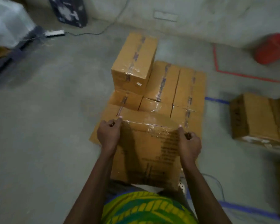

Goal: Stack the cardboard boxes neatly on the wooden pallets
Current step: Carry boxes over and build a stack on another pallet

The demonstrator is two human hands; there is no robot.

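Head view: left hand (108,135) and right hand (190,143) are gripping a brown taped cardboard box (149,152), fingers curling round its sides.

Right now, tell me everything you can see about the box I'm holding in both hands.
The box is brown cardboard, sealed with clear shiny tape that wrinkles along its upper edge. The face toward the camera carries black print, too blurred to read. The left hand grips its upper left corner and the right hand its upper right corner, thumbs on the top edge. It is just in front of the person, beside the stacked boxes; whether it rests on them is unclear.
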